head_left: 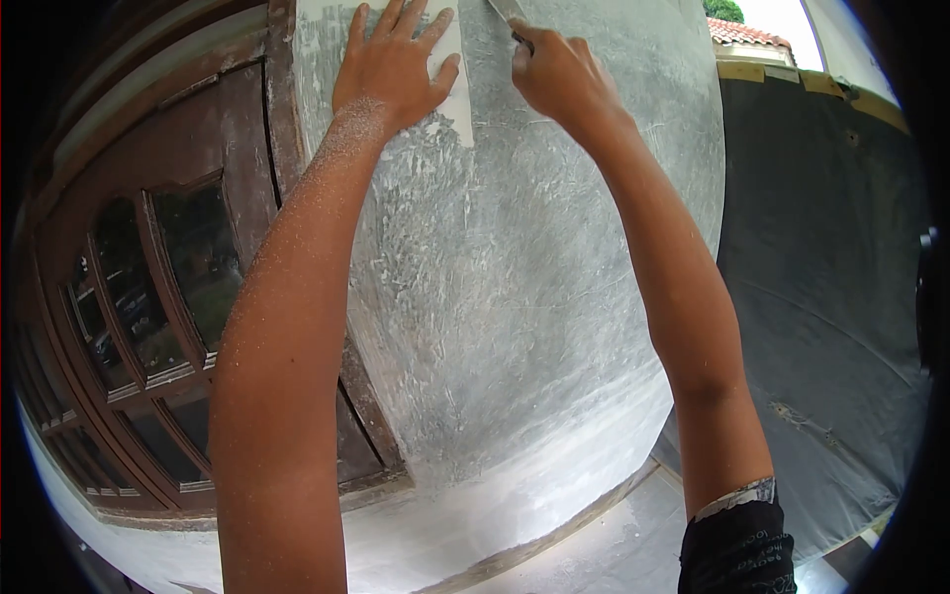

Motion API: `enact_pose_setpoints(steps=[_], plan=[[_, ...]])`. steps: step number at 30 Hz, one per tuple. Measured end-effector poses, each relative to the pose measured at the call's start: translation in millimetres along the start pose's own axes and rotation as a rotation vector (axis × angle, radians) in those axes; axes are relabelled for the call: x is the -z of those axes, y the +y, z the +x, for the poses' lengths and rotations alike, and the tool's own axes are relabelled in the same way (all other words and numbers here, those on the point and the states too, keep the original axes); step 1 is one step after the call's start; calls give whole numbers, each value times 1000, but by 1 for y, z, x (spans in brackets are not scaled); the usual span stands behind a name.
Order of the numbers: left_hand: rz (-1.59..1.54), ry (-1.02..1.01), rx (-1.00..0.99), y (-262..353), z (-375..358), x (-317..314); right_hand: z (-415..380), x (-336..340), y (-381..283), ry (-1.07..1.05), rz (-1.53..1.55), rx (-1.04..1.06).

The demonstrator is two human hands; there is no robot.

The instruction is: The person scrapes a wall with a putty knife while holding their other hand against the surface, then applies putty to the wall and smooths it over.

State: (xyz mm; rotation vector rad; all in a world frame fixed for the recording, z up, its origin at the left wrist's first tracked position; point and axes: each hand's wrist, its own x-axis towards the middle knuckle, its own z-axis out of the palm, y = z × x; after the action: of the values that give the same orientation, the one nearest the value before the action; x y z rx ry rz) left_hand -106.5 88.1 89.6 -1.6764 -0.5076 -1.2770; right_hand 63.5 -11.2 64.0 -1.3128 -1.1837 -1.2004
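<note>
In the middle, a grey, streaked wall point(524, 257), with a brown wooden window point(178, 267) along its left edge and a dark sheet point(811, 257) beyond its right. High up, nearer the left edge, a white patch point(462, 104). Over it, the left hand point(398, 74), flat, fingers spread. To the right, the right hand point(564, 74), closed around a scraper point(508, 11), blade angled up-left.

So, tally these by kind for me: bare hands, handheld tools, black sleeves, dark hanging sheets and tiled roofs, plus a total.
Bare hands: 2 (left hand spread on the wall, right hand closed on the tool)
Handheld tools: 1, the flat-bladed tool
Black sleeves: 1 black sleeve
Dark hanging sheets: 1 dark sheet
Tiled roofs: 1 tiled roof
Total: 6
</note>
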Motion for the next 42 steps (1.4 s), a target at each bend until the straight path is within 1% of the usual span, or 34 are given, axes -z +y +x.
enact_pose_setpoints(steps=[3,7,9,10,11,12,13,15,16,18,19,21,23,25,27,30,31,33,37,39,40,42], plan=[[-12,-28,-1,1,-1,1,19,-4,1,-13,74,2],[-17,-8,-2,4,-5,8,-8,7,-5,-34,0,5],[-18,-25,5,6,-5,10,-13,8,-5,-89,-26,-18],[-14,-41,10,6,-3,11,-3,6,-2,-83,-27,-14],[-13,-41,7,4,-2,6,10,3,0,-30,18,30],[-9,-3,-8,0,-2,-2,17,-1,3,22,64,70],[-3,37,-21,-1,-1,-3,17,1,-1,23,65,67],[-3,36,-23,-3,0,-7,13,7,-9,-56,68,-20],[-6,35,-24,-2,-1,-3,5,8,-9,-59,70,-22],[-19,11,-16,3,-3,3,-11,10,-8,-102,-23,-11],[-32,-6,0,5,-4,8,-10,7,-8,-102,-23,-5],[-39,-9,8,4,-3,12,-1,3,-5,-27,15,18],[-52,-25,4,5,-3,8,15,-2,-1,-12,37,45],[-44,25,-11,0,-2,-2,16,-2,-1,1,63,79],[-43,29,-7,-1,-2,-5,-5,10,-9,-56,-9,20],[-38,19,-2,1,-3,-2,-18,11,-9,-125,4,-35],[-28,7,-1,1,-1,-1,-9,8,-7,-121,4,-30],[-26,22,-3,1,-1,-3,13,1,-3,-29,24,49],[-23,39,-13,0,-2,-4,5,10,-15,-16,20,36],[-25,32,-13,0,-2,-3,-12,23,-22,-122,-57,-4],[-28,27,-11,0,-2,-3,-12,20,-20,-126,-57,-3],[-14,45,-5,-1,-2,-5,-6,12,-12,-48,-19,42]])
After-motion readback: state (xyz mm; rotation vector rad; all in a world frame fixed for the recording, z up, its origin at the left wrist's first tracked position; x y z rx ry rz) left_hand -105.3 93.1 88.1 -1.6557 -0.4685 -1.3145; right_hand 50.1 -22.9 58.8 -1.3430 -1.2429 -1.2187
